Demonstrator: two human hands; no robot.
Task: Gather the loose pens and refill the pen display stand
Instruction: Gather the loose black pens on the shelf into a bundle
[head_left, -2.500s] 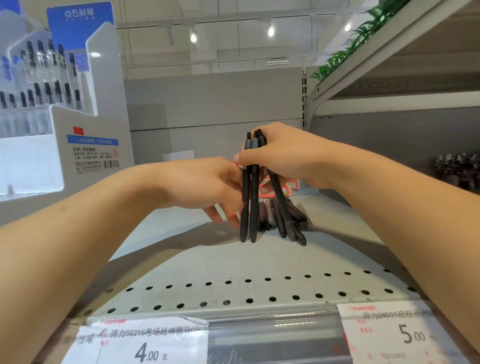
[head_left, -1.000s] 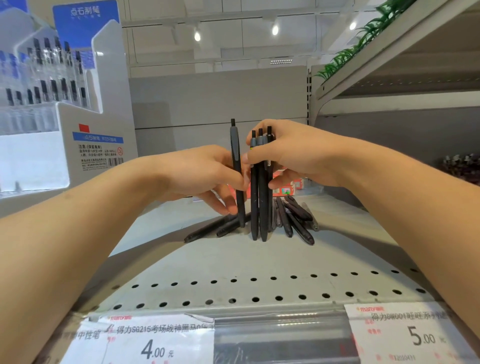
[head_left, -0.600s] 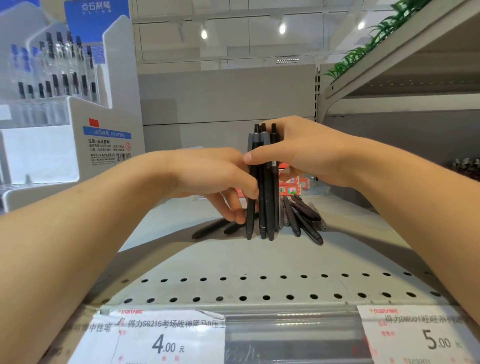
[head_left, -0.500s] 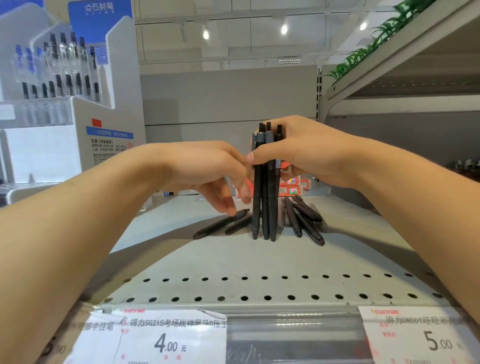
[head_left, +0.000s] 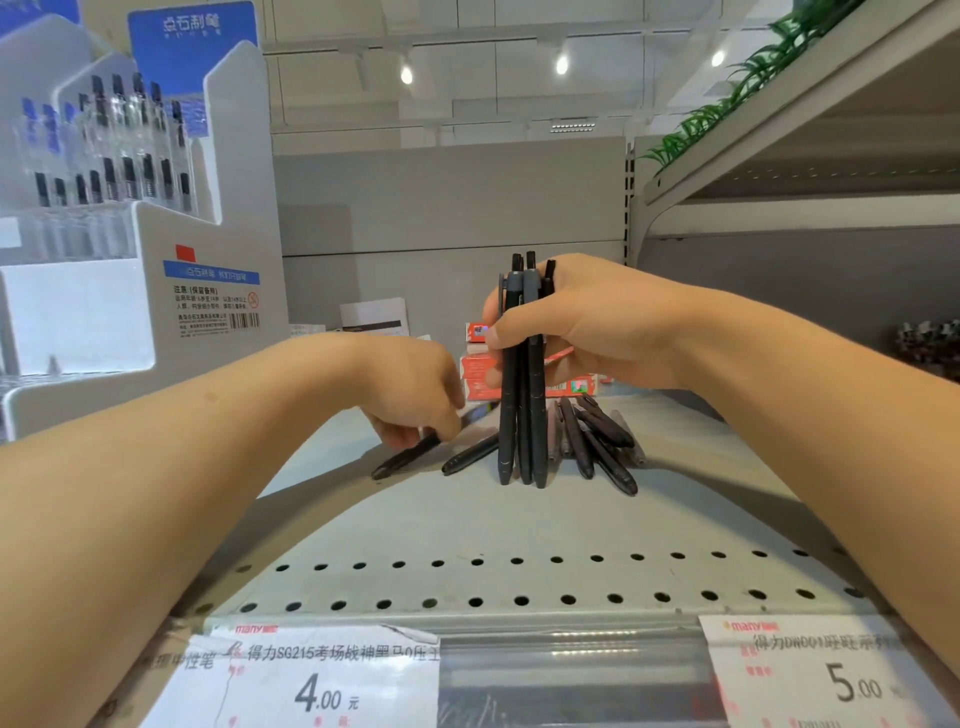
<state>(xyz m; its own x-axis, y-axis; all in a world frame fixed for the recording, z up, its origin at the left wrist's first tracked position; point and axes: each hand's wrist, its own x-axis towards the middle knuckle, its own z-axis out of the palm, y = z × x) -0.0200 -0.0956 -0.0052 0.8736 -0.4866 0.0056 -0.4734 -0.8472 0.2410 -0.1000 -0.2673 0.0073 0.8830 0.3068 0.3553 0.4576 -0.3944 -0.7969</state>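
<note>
At centre frame, the right hand (head_left: 587, 327) is gripping a bundle of black pens (head_left: 522, 395) upright, tips resting on the perforated metal shelf (head_left: 467, 525). Left of it, the left hand (head_left: 415, 389) is pinching a loose pen (head_left: 410, 454) lying on the shelf. More loose pens (head_left: 597, 441) are lying just right of the bundle. At upper left, the pen display stand (head_left: 130, 208) is standing.

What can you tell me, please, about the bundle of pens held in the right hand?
The bundle of pens is several slim matte-black pens, plastic by the look, standing upright with tips resting on the grey shelf. Clips and push-buttons stick out on top. The right hand grips them around the upper half, thumb across the front. Loose pens lie behind.
</note>
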